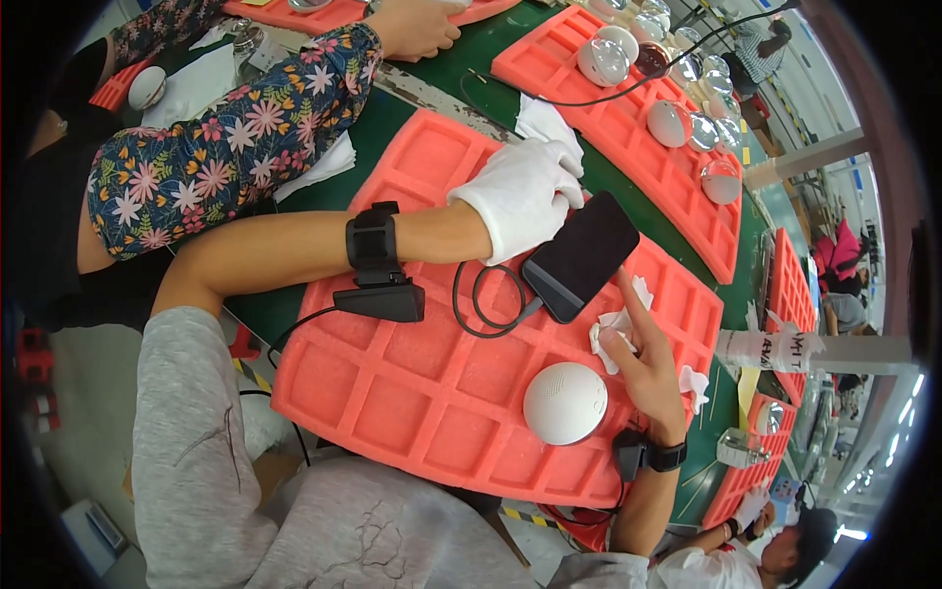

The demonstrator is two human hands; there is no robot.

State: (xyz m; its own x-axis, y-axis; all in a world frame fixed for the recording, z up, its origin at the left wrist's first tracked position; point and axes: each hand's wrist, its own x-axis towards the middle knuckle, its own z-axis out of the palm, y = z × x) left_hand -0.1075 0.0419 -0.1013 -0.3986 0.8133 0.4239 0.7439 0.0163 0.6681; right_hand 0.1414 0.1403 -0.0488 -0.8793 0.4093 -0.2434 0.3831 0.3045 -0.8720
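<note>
My left hand (520,201), in a white glove, reaches over the far part of a red-pink compartment tray (392,346). Its fingers are bent and closed, their tips partly hidden, beside a crumpled white cloth (546,120) and the top end of a black phone-like device (585,253). A black cable loops from the device's lower end. My bare right hand (648,378) is open, index finger stretched toward the device's right edge and thumb apart. Crumpled white tissue (610,332) lies by the thumb. A white ball-shaped device with a dotted patch (565,403) rests on the tray, left of this hand.
Another red tray (677,201) beyond holds several clear and silvery globes (603,61). A thin black cable (579,101) crosses it. At the left, a co-worker's flowered sleeve (235,142) reaches across the green table (638,182). Another person (785,550) sits at the lower right.
</note>
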